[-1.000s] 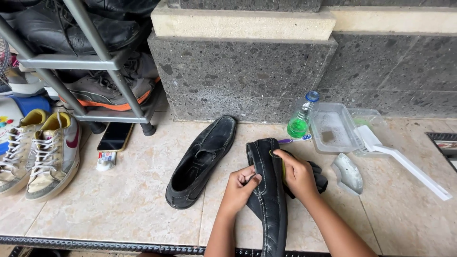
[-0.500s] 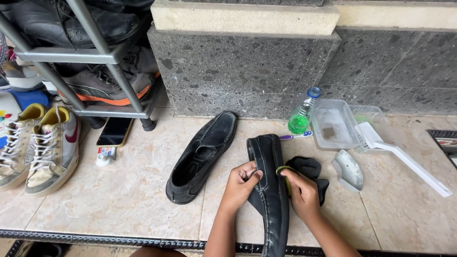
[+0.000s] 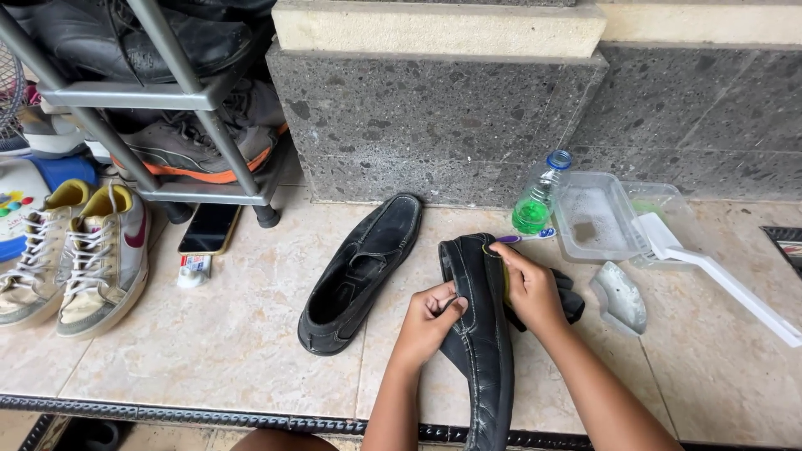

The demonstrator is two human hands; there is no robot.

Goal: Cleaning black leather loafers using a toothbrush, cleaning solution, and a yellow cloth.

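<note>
now the left hand [image 3: 430, 313] grips the black shoe's [image 3: 483, 351] near edge, fingers curled shut, while the right hand [image 3: 528, 288] presses a dark cloth [image 3: 568, 302] against its far side; shoe tilted over the tiled floor [image 3: 225, 334], right of its mate [image 3: 359, 271].

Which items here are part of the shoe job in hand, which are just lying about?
In use: left hand and right hand on the black shoe; dark cloth under the right hand; likely its mate, second black shoe, green liquid bottle, clear tray, white brush.

Lying about: sneakers, phone, shoe rack.
</note>
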